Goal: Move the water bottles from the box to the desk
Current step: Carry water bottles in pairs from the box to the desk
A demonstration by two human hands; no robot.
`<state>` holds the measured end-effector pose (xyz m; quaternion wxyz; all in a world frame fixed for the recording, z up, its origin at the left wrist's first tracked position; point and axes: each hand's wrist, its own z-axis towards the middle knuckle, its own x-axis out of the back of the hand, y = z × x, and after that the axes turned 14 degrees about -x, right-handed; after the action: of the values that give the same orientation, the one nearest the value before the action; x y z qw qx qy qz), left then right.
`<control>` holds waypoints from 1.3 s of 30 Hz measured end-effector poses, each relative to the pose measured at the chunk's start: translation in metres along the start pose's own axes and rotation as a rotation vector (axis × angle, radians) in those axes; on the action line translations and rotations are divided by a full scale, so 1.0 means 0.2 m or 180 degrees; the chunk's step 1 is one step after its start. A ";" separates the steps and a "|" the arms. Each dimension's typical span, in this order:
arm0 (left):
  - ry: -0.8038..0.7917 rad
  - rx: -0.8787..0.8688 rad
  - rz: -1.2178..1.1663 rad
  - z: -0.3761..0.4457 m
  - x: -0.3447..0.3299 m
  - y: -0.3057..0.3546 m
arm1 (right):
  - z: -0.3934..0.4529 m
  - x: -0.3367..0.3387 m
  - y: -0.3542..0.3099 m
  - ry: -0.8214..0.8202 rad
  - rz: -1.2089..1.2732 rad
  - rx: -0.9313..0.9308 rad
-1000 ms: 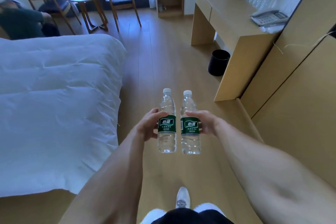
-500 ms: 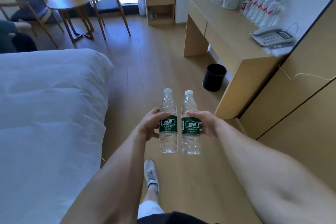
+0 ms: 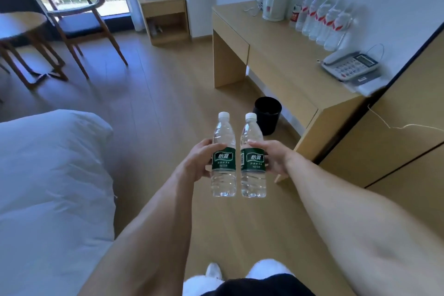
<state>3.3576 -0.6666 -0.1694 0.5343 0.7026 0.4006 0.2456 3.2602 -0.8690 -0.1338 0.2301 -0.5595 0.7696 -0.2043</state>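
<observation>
Both bottles upright, caps up, long axis vertical, green labels facing you. Your left hand (image 3: 200,162) wrapped round left bottle (image 3: 223,158) at label height, bottle sitting on inner side of hand. Your right hand (image 3: 274,160) gripping right bottle (image 3: 252,158) same way, mirrored. Bottles just beside each other, small gap between, held in air over floor (image 3: 168,108), well short of bench (image 3: 283,55). Row of red-label bottles (image 3: 322,21) already on bench by wall, kettle (image 3: 275,2) and phone (image 3: 349,66) on it too. Bin (image 3: 268,114) on floor by bench, bed (image 3: 48,187) on your left.
</observation>
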 end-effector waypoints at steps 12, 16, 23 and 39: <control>-0.0136 -0.0005 0.0119 0.90 0.28 0.26 | 0.64 0.06 -0.72 -0.0059 0.0206 0.0073; -0.0107 -0.0004 0.0159 1.26 0.36 0.43 | 0.89 0.11 -1.06 -0.0239 0.0249 -0.0021; -0.0069 -0.0051 0.0157 1.75 0.48 0.72 | 1.15 0.18 -1.60 -0.0381 0.0159 0.0019; -0.0914 -0.0104 0.0332 3.00 0.46 1.07 | 1.73 0.52 -2.36 0.0201 0.0781 0.0255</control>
<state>3.9364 -0.9460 -0.1597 0.5839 0.7416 0.2790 0.1765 3.7956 -1.1260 -0.1573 0.2512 -0.4448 0.8304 -0.2227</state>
